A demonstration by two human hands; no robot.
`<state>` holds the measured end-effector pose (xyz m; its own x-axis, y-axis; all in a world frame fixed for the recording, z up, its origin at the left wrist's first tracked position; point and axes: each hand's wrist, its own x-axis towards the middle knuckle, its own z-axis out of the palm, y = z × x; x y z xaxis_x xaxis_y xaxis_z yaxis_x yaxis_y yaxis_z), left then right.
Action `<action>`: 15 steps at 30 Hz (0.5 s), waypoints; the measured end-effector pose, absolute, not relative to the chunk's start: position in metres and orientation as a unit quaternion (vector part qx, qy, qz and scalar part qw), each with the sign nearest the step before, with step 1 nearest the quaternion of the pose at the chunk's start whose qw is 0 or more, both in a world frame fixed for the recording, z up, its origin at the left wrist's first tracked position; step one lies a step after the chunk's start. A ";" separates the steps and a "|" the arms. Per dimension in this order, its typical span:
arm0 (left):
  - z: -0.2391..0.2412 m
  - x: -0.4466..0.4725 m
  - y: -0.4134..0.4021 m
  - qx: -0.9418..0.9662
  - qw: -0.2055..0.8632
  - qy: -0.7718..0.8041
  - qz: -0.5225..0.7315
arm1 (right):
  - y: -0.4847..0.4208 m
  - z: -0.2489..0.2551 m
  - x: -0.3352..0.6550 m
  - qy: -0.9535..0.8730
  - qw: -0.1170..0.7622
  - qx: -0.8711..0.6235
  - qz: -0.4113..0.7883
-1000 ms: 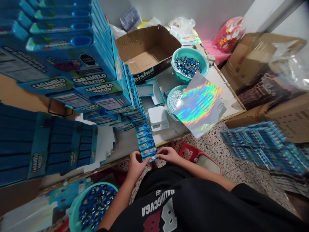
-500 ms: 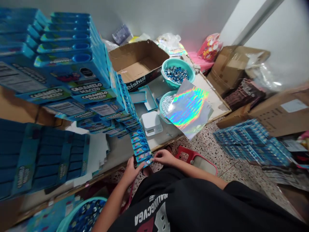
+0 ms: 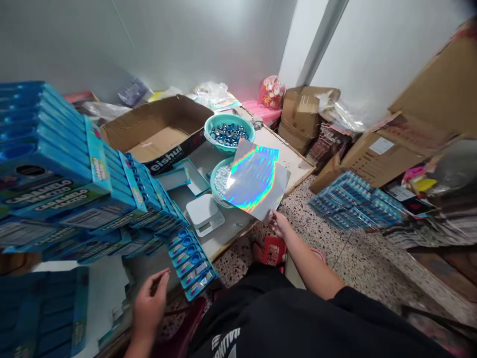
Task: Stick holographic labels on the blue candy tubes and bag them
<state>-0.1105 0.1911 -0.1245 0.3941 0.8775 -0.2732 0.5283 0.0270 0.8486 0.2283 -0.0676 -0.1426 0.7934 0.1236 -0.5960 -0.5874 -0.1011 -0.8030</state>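
Note:
My right hand (image 3: 278, 224) has its fingers closed on the near corner of a shiny holographic sheet (image 3: 257, 179). The sheet partly covers a turquoise bowl of white pellets (image 3: 222, 179). My left hand (image 3: 152, 297) is above the table's front edge, fingers loosely bent and apart, nothing visible in it. Between my hands, a row of small blue candy packs (image 3: 192, 263) lies at the table edge, touched by neither hand. A white scale (image 3: 204, 215) sits just behind the row.
Tall stacks of blue candy boxes (image 3: 63, 164) stand at the left. A turquoise bowl of blue and silver pieces (image 3: 229, 133) and an open cardboard box (image 3: 164, 124) are behind. Wrapped blue packs (image 3: 354, 201) and cartons (image 3: 376, 154) are at the right, a red stool (image 3: 274, 251) below.
Both hands have left the row of candy packs. My right hand has moved to the sheet's corner and taken hold of it; my left has moved away leftward. The view has turned right.

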 end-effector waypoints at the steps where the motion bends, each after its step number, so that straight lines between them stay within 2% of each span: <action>1: -0.115 -0.101 0.188 0.669 0.478 0.530 0.208 | -0.063 -0.143 0.234 0.167 0.658 -0.682 0.274; 5: -0.094 -0.043 0.163 0.647 0.467 0.538 0.272 | -0.059 -0.136 0.250 0.131 0.690 -0.658 0.272; 9: -0.091 0.032 0.136 0.664 0.526 0.481 0.226 | -0.075 -0.106 0.251 0.044 0.717 -0.630 0.295; 15: -0.088 0.137 0.127 0.686 0.571 0.420 0.163 | -0.086 -0.027 0.259 -0.133 0.717 -0.535 0.428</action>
